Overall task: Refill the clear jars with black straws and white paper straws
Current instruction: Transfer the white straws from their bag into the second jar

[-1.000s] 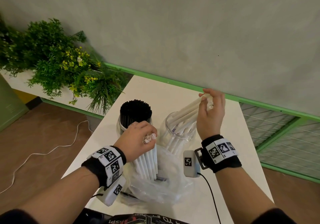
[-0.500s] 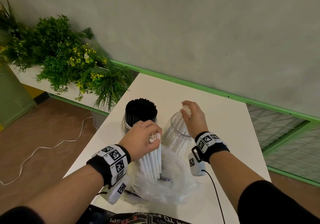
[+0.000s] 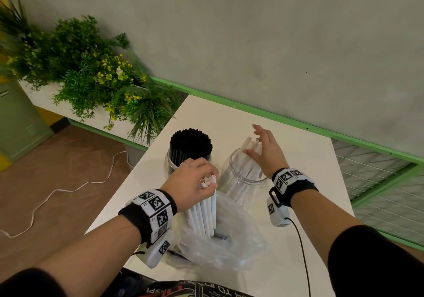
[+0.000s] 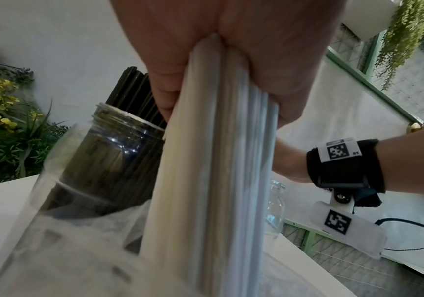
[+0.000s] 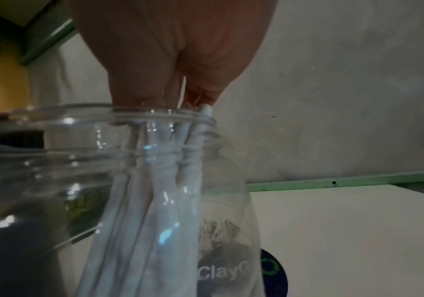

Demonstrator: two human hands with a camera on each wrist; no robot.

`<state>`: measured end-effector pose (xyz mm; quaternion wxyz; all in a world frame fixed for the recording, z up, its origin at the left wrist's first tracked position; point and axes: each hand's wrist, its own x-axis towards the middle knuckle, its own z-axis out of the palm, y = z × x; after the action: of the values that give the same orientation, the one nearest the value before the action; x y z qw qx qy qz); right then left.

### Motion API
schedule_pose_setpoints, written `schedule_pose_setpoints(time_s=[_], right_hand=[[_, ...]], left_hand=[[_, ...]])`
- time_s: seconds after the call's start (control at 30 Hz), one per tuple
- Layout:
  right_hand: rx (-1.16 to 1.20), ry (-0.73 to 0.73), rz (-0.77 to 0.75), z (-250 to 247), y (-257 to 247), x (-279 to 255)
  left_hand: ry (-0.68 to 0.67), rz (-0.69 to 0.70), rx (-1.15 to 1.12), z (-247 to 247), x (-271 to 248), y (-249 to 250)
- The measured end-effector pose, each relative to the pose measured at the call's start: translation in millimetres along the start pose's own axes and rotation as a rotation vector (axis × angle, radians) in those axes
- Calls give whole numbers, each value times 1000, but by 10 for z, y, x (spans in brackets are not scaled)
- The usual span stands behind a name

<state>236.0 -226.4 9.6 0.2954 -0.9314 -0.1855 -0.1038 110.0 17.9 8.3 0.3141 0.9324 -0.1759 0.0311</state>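
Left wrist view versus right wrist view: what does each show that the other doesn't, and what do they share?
Only the left wrist view shows the left hand gripping a bundle of white paper straws, the black straws standing above their jar's rim, and the right forearm's wristband. Only the right wrist view shows the right hand spread over the second clear jar, white straws leaning inside, and a blue sticker. Both share the white table and green rail.

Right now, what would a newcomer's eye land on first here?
The jar packed with black straws, at the back left of the white table. Beside it, the right hand spreads open over the jar of white straws. In front, the left hand grips a white straw bundle upright in a plastic bag.
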Motion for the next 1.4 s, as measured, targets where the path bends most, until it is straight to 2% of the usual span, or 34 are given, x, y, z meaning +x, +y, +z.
schedule_pose_setpoints(time_s=[0.17, 0.23, 0.4, 0.53, 0.7, 0.83, 0.97, 1.2, 1.27, 1.4], right_hand=[[-5, -39, 181, -49, 68, -30], [35, -13, 171, -39, 88, -52], [108, 182, 106, -74, 104, -78], [81, 78, 101, -69, 145, -71], [172, 122, 128, -79, 147, -128], [107, 6, 59, -47, 147, -240], [109, 0, 64, -48, 146, -260], [-94, -186, -35, 89, 127, 62], [-134, -151, -43, 165, 111, 81], [-93, 13, -99, 232, 97, 43]], left_hand=[[-5, -3, 1, -3, 3, 6], [-1, 2, -8, -5, 2, 14], [9, 6, -10, -5, 5, 23], [5, 4, -3, 0, 10, 16], [6, 2, -7, -1, 3, 11], [6, -8, -6, -3, 6, 7], [5, -10, -7, -1, 9, 8], [11, 1, -7, 9, 19, 16], [13, 0, -8, 7, 19, 19], [22, 3, -7, 7, 8, 20]])
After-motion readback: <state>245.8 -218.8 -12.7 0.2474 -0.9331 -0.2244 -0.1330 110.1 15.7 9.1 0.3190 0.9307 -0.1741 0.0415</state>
